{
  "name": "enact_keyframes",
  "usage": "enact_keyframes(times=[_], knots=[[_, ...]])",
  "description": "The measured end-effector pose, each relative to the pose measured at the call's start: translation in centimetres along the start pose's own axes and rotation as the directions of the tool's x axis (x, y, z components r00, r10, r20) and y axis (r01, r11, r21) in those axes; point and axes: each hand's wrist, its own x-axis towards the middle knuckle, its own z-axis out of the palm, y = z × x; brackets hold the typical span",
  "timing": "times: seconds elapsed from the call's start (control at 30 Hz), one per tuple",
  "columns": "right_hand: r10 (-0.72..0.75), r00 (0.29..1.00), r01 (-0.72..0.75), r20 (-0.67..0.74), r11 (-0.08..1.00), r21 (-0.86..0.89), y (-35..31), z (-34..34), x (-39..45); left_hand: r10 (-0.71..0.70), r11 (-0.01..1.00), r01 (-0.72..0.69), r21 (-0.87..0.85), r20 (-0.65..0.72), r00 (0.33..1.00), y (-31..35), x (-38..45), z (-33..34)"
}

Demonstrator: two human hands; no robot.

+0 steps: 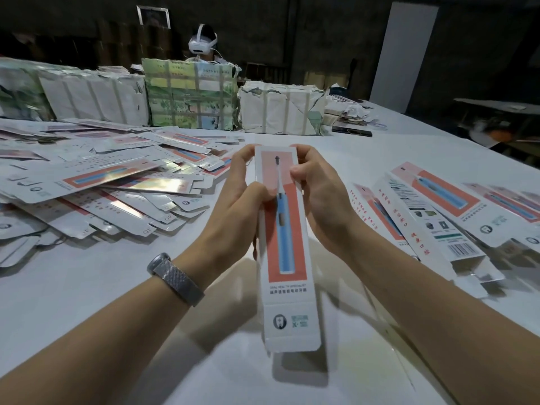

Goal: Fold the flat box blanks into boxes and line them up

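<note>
Both hands hold one box (pixel 287 229) upright-ish above the counter (pixel 87 287), between flat blanks (pixel 117 182) at left and finished boxes (pixel 438 206) at right. Left hand (pixel 233 206) and right hand (pixel 324 200) have fingers clamped round its far half. Far end flap is probably being tucked; view hides it. Squeeze sides square, keep near flap free.

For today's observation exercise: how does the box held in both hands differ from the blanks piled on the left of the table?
The held box is opened into a tube, gripped by the left hand and right hand; the piled blanks lie flat, overlapping and untouched on the table. The held box is single; the blanks are many. Both carry the same toothbrush print.
</note>
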Motion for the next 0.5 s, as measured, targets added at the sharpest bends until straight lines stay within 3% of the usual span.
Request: enact_keyframes(times=[0.13,0.33,0.5], knots=[[-0.015,1.000,0.016,-0.026,0.999,0.046,0.1,-0.5,0.3,-0.015,1.000,0.015,-0.002,0.036,0.999,0.0,0.0,0.2],[0.017,0.996,0.009,-0.087,0.955,0.296,-0.1,-1.3,0.8,-0.040,0.999,0.036,0.040,0.092,0.995,-0.3,-0.4,0.5],[0.056,0.995,-0.030,-0.080,0.955,0.294,-0.3,-1.4,0.8,-0.082,0.995,0.079,0.058,0.051,0.995,-0.6,-0.3,0.6]])
